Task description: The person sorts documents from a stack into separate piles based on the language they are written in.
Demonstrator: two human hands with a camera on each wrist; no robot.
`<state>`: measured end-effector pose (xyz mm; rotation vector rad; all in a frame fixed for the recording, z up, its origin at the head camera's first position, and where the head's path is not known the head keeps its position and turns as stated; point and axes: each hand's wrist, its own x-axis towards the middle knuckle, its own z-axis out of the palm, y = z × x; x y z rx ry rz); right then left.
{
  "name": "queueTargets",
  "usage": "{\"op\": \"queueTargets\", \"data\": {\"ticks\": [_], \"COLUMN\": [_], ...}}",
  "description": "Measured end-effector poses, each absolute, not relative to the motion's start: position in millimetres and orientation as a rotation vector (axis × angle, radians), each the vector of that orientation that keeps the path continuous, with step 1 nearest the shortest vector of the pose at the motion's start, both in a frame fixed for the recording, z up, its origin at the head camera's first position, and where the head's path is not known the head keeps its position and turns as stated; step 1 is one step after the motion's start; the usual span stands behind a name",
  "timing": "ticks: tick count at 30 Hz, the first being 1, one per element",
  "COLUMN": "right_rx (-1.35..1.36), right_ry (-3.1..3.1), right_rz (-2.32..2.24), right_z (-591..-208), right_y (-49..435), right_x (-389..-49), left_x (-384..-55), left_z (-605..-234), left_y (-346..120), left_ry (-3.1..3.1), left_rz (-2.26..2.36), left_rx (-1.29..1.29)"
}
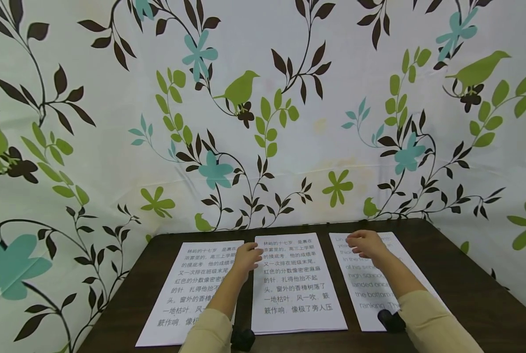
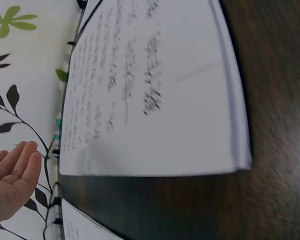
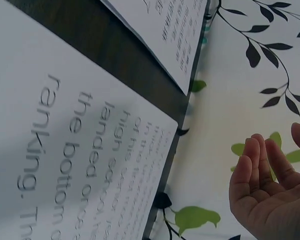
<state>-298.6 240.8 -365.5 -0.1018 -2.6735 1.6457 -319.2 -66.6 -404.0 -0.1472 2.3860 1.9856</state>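
Observation:
Three sets of printed sheets lie side by side on a dark wooden table. My left hand (image 1: pixel 247 258) hovers over the gap between the left Chinese-text sheet (image 1: pixel 187 284) and the middle Chinese-text stack (image 1: pixel 295 294), holding nothing. Its fingers look loosely bent in the left wrist view, palm (image 2: pixel 10 187) showing. Above the upper part of the right English-text sheet (image 1: pixel 364 299) is my right hand (image 1: pixel 368 245), also with nothing in it. The right wrist view shows that hand's fingers (image 3: pixel 260 165) relaxed, with the thumb apart.
The dark table (image 1: pixel 474 294) ends at a hanging cloth (image 1: pixel 289 147) printed with leaves, flowers and birds. A black wrist device (image 1: pixel 242 338) sits at the left wrist, and another black device (image 1: pixel 390 321) at the right.

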Motion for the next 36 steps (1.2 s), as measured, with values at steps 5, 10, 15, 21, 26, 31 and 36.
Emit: {"op": "queueTargets", "data": {"ticks": [5,10,15,21,26,31,36], "right_rx": [-0.125,-0.157,-0.191,-0.245,-0.322,-0.345,-0.318], "right_ry": [-2.701,-2.726,-2.774,-2.838,-2.897,-2.92,-2.915], "right_rz": [1.657,1.673,1.692,1.687,1.655,1.623,1.636], "right_z": [-379.8,-390.5,-401.3,-414.2,-423.5,-428.9,-430.6], "right_y": [228.7,219.3,213.1,206.7,201.2,196.3,192.7], "right_x": [-300.6,-296.6,-292.0,-289.2,-288.1,-286.0,-284.6], "left_x": [-314.9,-309.5,-304.2,-300.4,-299.4,-299.2,-299.2], "left_z": [-413.4,-421.3,-430.2,-437.5,-440.3,-441.8,-442.2], "left_y": [-76.2,-81.4,-84.3,-85.5,-85.4,-84.8,-83.0], "left_ry": [2.379,2.39,2.392,2.436,2.441,2.441,2.443], "left_rz": [1.97,1.951,1.931,1.894,1.882,1.891,1.886], "left_rx": [-0.19,-0.215,-0.226,-0.248,-0.257,-0.249,-0.248]}}
